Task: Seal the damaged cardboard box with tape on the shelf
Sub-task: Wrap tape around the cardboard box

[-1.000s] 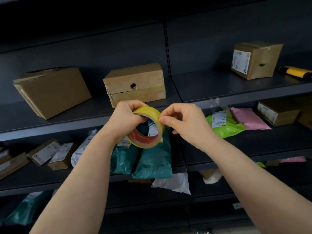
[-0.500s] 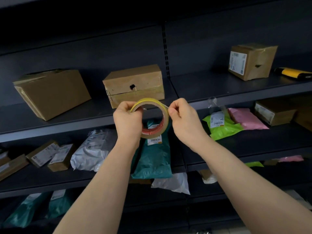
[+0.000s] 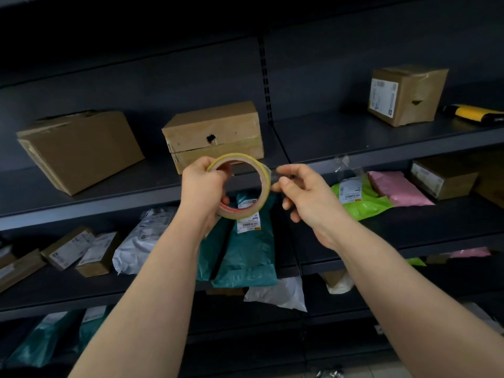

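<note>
The damaged cardboard box (image 3: 218, 126), with a dark hole in its front, sits on the upper shelf (image 3: 109, 203) at the middle. Just in front of and below it, my left hand (image 3: 201, 184) grips a yellowish tape roll (image 3: 266, 181) by its left side and holds it upright. My right hand (image 3: 308, 197) is at the roll's right rim with fingers spread, thumb tip beside the rim. A faint clear smear runs from the roll to the forefinger. Whether that hand holds the tape end is unclear.
A larger tilted box (image 3: 79, 148) stands left of the damaged one. A labelled box (image 3: 403, 94) and a yellow tool (image 3: 471, 113) are at the upper right. Teal (image 3: 245, 255), green (image 3: 360, 197) and pink (image 3: 395, 186) mailers and small boxes fill the lower shelves.
The roll has risen toward the damaged box. My right hand has gone from pinching at the roll's edge to spread fingers a little off to the right.
</note>
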### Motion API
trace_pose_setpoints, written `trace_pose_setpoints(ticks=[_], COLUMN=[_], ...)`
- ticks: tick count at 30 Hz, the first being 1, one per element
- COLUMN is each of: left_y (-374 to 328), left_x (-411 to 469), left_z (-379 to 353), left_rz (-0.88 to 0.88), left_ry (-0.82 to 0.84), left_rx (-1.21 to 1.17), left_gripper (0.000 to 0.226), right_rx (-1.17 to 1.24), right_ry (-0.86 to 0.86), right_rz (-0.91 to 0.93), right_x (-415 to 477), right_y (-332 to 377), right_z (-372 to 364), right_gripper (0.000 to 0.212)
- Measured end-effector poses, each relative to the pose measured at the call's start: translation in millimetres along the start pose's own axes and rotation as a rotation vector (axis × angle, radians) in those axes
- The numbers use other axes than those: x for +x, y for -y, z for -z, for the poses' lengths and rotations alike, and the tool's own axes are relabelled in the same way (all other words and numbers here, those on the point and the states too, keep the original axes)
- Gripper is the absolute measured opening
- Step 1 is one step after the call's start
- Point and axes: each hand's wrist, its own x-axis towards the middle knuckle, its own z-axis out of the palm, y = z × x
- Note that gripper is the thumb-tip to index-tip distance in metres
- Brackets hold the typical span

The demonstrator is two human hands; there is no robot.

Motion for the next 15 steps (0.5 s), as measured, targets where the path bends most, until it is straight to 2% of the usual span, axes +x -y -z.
trace_pose_setpoints(ticks=[3, 10, 15], left_y=[-1.8, 2.5, 3.3], left_x=[3.4, 4.2, 6.6], left_z=[-0.8, -7.2, -9.4], left_rz=[0.042, 0.052, -0.003], left_ry=[-0.016, -0.029, -0.033], left_rx=[-0.060, -0.084, -0.019], left_gripper=[0.023, 0.020, 0.018], right_rx=[0.032, 0.117, -0.081], right_ry=[0.005, -0.074, 0.014], right_rz=[0.056, 0.081, 0.033], right_x=[-2.9, -0.5, 7.8], right_y=[-3.2, 0.9, 4.7], right_z=[-2.7, -0.2, -0.7], right_gripper=[0.022, 0.007, 0.016])
